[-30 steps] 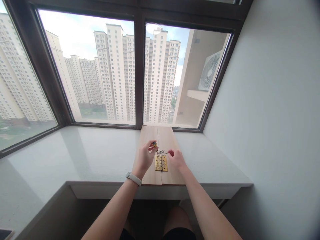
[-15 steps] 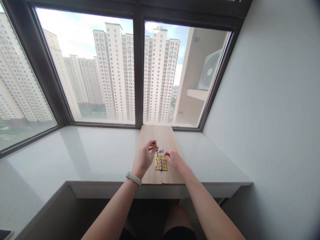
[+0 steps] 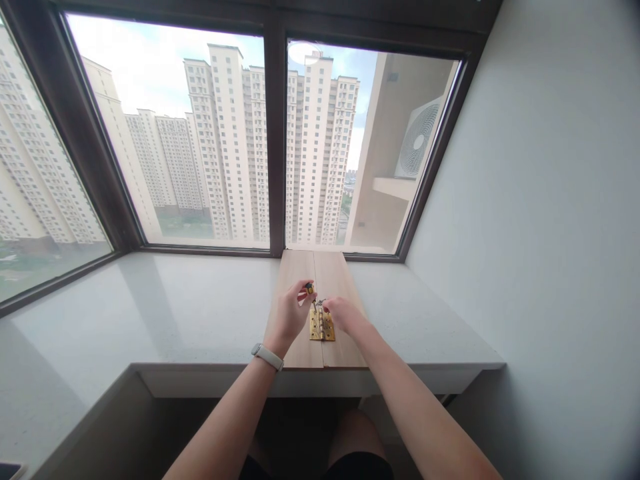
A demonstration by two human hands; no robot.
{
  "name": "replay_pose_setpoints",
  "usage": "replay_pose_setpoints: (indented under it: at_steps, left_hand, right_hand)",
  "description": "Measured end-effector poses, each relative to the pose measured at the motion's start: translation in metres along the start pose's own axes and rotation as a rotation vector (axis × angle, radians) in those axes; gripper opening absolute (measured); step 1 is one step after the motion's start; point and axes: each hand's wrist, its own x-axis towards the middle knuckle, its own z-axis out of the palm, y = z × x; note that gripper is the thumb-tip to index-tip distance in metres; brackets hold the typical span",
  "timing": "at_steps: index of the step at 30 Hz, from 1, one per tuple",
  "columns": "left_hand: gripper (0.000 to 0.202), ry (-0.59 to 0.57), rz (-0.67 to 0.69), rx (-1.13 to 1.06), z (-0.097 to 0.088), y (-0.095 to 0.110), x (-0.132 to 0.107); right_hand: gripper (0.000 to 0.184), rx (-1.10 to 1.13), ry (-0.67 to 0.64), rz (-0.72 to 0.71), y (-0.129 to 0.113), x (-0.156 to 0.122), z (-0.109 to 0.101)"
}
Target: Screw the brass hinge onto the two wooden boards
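Observation:
My left hand [image 3: 291, 313] is closed around a small screwdriver [image 3: 310, 289] with a black and yellow handle. Its shaft points down at the upper left part of a brass hinge [image 3: 321, 327]. The hinge lies open across the seam between two light wooden boards [image 3: 339, 277]. Just behind it, a little heap of screws [image 3: 321, 303] is partly covered by my right hand [image 3: 346, 313]. The right fingers are pinched together over the hinge's upper right edge and the heap; whatever they hold is too small to make out.
The boards rest on a pale stone windowsill [image 3: 210, 310], reaching from its front edge back to the dark window frame [image 3: 277, 167]. A white wall [image 3: 525, 200] rises on the right. A dark object [image 3: 11, 471] shows at the bottom left corner.
My right hand has moved a little left, over the hinge's upper right edge and closer to the screws. The left hand and screwdriver have stayed in place.

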Motion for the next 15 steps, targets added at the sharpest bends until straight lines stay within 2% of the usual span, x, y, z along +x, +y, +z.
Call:
replay_pose_setpoints:
  at_steps: [5, 15]
  left_hand:
    - [0.023, -0.005, 0.000, -0.001, 0.000, 0.000, 0.000]
    - [0.024, -0.006, -0.002, -0.010, 0.002, 0.000, 0.003]
  right_hand:
    - [0.024, 0.012, 0.001, 0.012, 0.000, 0.003, 0.002]
    - [0.021, 0.177, 0.131, 0.130, 0.007, 0.001, 0.020]
